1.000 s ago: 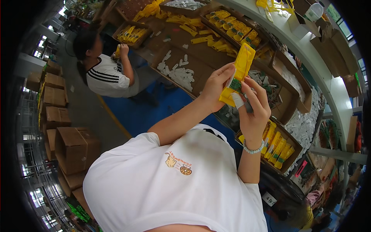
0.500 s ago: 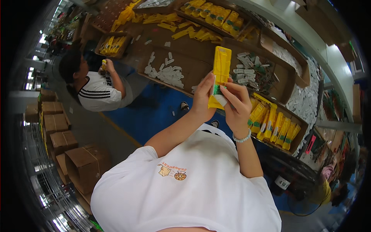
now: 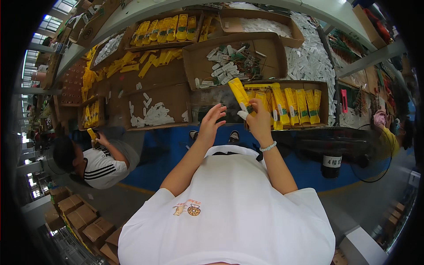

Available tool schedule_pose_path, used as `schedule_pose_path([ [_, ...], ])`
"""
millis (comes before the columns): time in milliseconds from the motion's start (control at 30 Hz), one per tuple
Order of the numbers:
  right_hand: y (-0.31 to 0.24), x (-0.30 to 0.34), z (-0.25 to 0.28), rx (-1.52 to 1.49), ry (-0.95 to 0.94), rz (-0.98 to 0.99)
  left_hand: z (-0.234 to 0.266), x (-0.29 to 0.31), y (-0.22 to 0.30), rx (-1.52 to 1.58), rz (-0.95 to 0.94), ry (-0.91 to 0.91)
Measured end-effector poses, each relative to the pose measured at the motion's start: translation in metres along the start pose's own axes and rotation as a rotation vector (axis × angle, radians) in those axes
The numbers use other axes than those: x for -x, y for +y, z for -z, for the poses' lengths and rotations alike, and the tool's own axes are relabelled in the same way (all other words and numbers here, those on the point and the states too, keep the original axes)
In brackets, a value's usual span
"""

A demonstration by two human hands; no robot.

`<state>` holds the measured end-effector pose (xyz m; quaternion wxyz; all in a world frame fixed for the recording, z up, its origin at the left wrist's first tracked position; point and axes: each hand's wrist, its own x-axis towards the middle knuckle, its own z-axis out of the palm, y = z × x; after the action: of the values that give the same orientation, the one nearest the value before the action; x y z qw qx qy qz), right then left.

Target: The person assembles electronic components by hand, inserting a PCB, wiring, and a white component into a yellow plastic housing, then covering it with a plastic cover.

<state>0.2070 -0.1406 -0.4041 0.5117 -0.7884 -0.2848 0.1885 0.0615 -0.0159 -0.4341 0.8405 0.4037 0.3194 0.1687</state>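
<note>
So the yellow casing (image 3: pixel 238 93) is pinched between the thumb and fingers of the right hand (image 3: pixel 259 120), gripped at its near end, with the far end tipped up and to the left. The left hand (image 3: pixel 213 120) is held just left of it, fingers spread, and nothing seems to be held there. That's the big change: half a second ago the casing was being worked by both hands, and now it's been let go of by the left. Looks like the two-handed fiddling has been paused or finished, hard to tell which. The view's been swung round too, so the boxes are now faced more squarely. The casing is seen over the left end of the near box (image 3: pixel 325 101) of yellow pieces; whether they touch can't be told. Farther off, its far end comes close to the wall of the box of loose white parts and green boards (image 3: pixel 274 70). Left of the hands, a box of white pieces (image 3: pixel 172 95) is set well apart. Most room for moving seems to be left on the near side, above the blue floor (image 3: pixel 176 154); rightward and far, cardboard rims would need to be cleared.
</note>
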Motion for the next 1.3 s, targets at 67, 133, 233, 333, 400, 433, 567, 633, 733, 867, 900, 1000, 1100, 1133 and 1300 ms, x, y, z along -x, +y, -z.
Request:
schedule_pose_path([
  [67, 0.007, -0.003, 0.031, 0.282, 0.161, -0.062, 0.017, 0.001, -0.008, -0.01, 0.116, 0.088],
  [133, 0.011, -0.007, 0.067, 0.414, 0.292, -0.102, 0.036, 0.009, -0.014, -0.006, 0.159, 0.088],
  [233, 0.023, -0.014, 0.113, 0.809, 0.66, 0.11, 0.056, 0.022, -0.016, -0.013, 0.202, 0.098],
  [333, 0.01, -0.028, 0.144, 0.772, 0.807, 0.11, 0.072, 0.028, -0.015, -0.036, 0.196, 0.169],
  [400, 0.002, -0.036, 0.152, 0.578, 0.795, 0.018, 0.081, 0.029, -0.009, -0.003, 0.168, 0.212],
  [433, 0.005, -0.037, 0.155, 0.58, 0.78, 0.02, 0.085, 0.032, -0.006, 0.025, 0.138, 0.251],
  [567, 0.034, -0.061, 0.135, 0.36, 0.666, -0.026, 0.12, 0.035, -0.012, -0.058, 0.077, 0.408],
  [633, 0.047, -0.075, 0.114, 0.406, 0.436, -0.062, 0.148, 0.042, -0.028, -0.086, 0.066, 0.49],
  [733, 0.046, -0.1, 0.074, 0.412, 0.317, 0.021, 0.204, 0.073, -0.072, -0.264, 0.191, 0.66],
  [867, 0.034, -0.151, 0.021, 0.401, 0.156, 0.225, 0.272, 0.153, -0.161, -0.322, 0.423, 0.897],
  [900, 0.035, -0.165, 0.008, 0.397, 0.075, 0.263, 0.287, 0.178, -0.188, -0.28, 0.505, 0.964],
  [1000, 0.029, -0.18, -0.027, 0.833, 0.032, 0.058, 0.307, 0.245, -0.242, -0.181, 0.567, 1.106],
  [1100, 0.053, -0.193, -0.032, 0.886, 0.133, -0.055, 0.321, 0.284, -0.282, -0.926, 0.534, 0.727],
  [1133, 0.038, -0.194, -0.042, 0.822, 0.129, -0.058, 0.319, 0.292, -0.312, -0.845, 0.489, 0.794],
  [1300, 0.053, -0.195, -0.034, 0.349, 0.144, -0.035, 0.346, 0.258, -0.342, -0.635, 0.327, 0.92],
])
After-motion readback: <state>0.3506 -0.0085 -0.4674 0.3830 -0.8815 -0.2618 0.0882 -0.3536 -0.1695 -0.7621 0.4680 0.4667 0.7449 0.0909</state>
